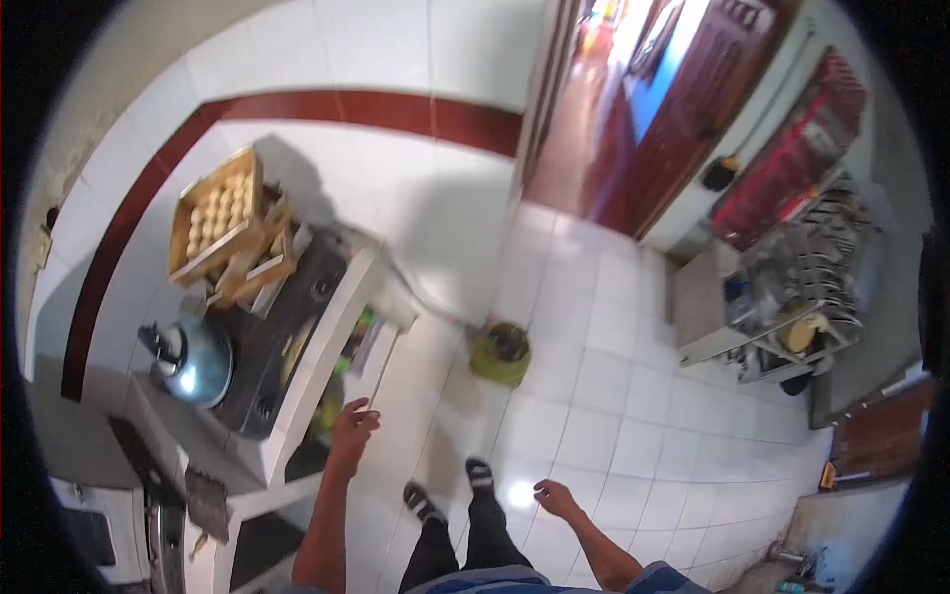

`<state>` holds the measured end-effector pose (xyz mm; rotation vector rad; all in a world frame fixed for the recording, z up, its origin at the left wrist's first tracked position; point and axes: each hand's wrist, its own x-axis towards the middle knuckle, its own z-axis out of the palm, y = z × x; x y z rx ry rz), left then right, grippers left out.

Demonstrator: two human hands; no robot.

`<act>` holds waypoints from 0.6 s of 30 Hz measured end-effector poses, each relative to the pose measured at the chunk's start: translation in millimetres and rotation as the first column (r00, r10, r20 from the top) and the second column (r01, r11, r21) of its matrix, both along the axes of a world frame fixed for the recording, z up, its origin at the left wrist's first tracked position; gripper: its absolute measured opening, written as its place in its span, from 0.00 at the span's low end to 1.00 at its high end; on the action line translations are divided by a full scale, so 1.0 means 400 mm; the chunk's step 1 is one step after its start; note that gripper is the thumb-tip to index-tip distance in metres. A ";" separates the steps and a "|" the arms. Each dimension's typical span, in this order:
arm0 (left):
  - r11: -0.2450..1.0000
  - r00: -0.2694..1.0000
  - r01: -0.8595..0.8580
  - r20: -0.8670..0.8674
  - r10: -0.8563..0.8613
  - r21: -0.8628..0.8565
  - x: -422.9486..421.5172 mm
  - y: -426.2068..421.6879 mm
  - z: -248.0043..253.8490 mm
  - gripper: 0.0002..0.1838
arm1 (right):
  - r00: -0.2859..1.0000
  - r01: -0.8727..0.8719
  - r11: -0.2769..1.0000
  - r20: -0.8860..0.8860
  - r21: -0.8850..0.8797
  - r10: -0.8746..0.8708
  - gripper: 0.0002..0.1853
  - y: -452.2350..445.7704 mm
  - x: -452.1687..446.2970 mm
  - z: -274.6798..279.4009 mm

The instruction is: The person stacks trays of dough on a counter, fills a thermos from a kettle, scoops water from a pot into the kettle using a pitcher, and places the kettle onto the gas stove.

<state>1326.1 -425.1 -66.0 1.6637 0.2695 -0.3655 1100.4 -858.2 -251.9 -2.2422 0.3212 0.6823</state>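
Observation:
My left hand hangs beside the white counter, fingers apart and nothing held. My right hand is over the tiled floor, also holding nothing, its fingers loosely spread. On the counter, nearest my left hand, sits a black gas stove. A shiny blue-silver kettle stands at the stove's near end. Toward the far end, a wooden box of pale round pieces rests tilted on other wooden pieces; I cannot tell whether those pieces are eggs or dough balls.
A green gas cylinder stands on the white tiled floor, with a hose running toward the stove. An open doorway lies ahead. Along the right wall is a dish rack loaded with dishes. A white oven-like appliance is at lower left.

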 end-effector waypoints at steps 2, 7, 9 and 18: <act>0.996 0.988 -0.085 0.127 0.083 0.011 0.079 -0.063 0.203 0.28 | 1.000 -0.002 0.999 -0.001 -0.044 0.002 0.18 -0.017 0.038 0.050; 0.998 0.847 0.019 0.531 0.016 -0.061 0.071 -0.124 0.604 0.18 | 0.997 -0.038 0.996 0.069 -0.075 0.044 0.18 -0.057 0.117 0.140; 0.982 0.727 -0.021 0.677 -0.115 0.189 0.030 -0.123 0.650 0.18 | 0.993 -0.073 0.994 0.091 -0.076 0.080 0.17 -0.069 0.124 0.161; 0.829 0.942 -0.126 0.327 -0.072 0.545 -0.436 -0.005 0.195 0.09 | 0.869 -0.490 0.856 -0.007 -0.164 0.495 0.16 -0.142 0.105 0.106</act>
